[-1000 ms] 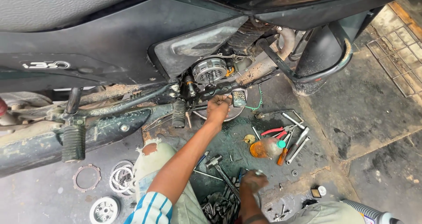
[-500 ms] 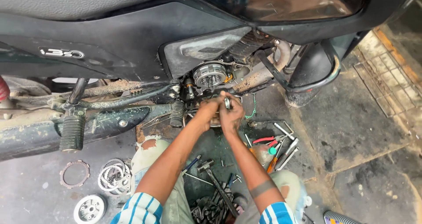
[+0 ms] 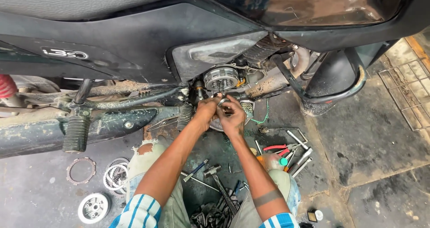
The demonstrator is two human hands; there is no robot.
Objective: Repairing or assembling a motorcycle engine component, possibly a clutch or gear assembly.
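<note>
Down at my far left, on the grimy grey concrete floor (image 3: 36, 196), lie a brown toothed friction ring (image 3: 81, 170), a stack of bare steel clutch rings (image 3: 117, 176) and a silver drilled clutch hub (image 3: 93, 207), well apart from my hands; further right my left hand (image 3: 207, 113) and right hand (image 3: 233, 117) meet just below the round ribbed metal clutch basket (image 3: 221, 78) on the black motorcycle's engine (image 3: 251, 82); between them sits a small shiny metal ring (image 3: 222, 102), right at the engine's open side; as I judge it, the risk is that this ring slips from my oily fingertips and drops among the loose dark tools and sockets (image 3: 215, 210) between my knees, or that it goes on crooked because both hands crowd the same small spot; my left fingers are curled nearly closed, pinching at the ring's edge, though I cannot tell how firm that grip is; my right fingers are bent close around its other side, thumb pressing in, only a sliver of gap showing; to the right lie red-handled pliers (image 3: 275, 148) and plain steel spanners (image 3: 299, 153), near my right knee.
</note>
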